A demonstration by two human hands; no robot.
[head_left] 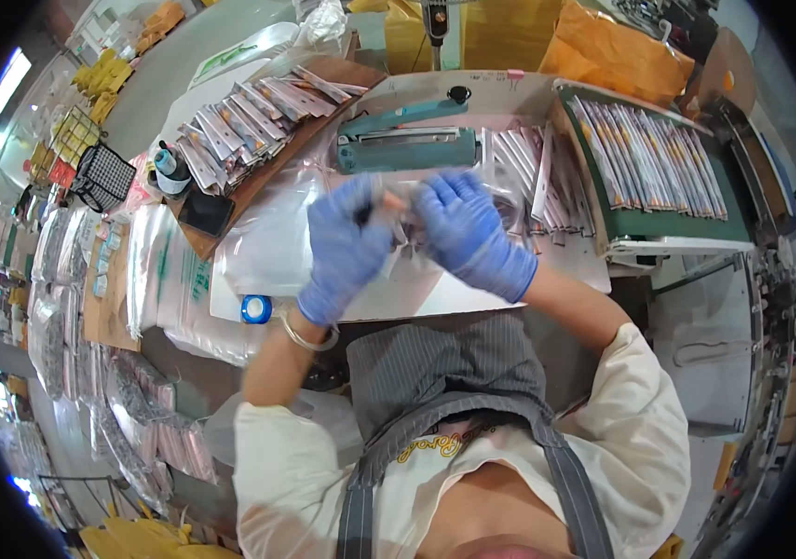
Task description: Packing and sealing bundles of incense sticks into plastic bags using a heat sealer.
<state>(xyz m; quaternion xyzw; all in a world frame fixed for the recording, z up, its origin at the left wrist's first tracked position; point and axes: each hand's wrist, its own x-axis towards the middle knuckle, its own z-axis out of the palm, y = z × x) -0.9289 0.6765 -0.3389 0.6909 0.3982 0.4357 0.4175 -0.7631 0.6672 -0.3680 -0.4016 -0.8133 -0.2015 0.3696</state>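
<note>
My left hand [349, 244] and my right hand [474, 233], both in blue gloves, come close together over the front of the white worktop [463, 296]. Motion blurs the left one, whose fingers curl inward; bare skin shows at a fingertip. The right hand's fingers bend downward, closed. A shiny clear bit of plastic [404, 244] shows between the hands, but what they grip is too smeared to name. Just beyond them lies a teal heat sealer [409, 149] with its arm [402, 118] raised. Left of my left hand lies a stack of clear plastic bags [267, 244].
Slim packets [253, 126] heap on a brown board at the left, near a dark phone [205, 212] and a bottle [170, 171]. More packets [547, 177] lie right of the sealer. A green-lined tray [617, 225] holds a packet row. A blue tape roll [255, 308] sits at the front edge.
</note>
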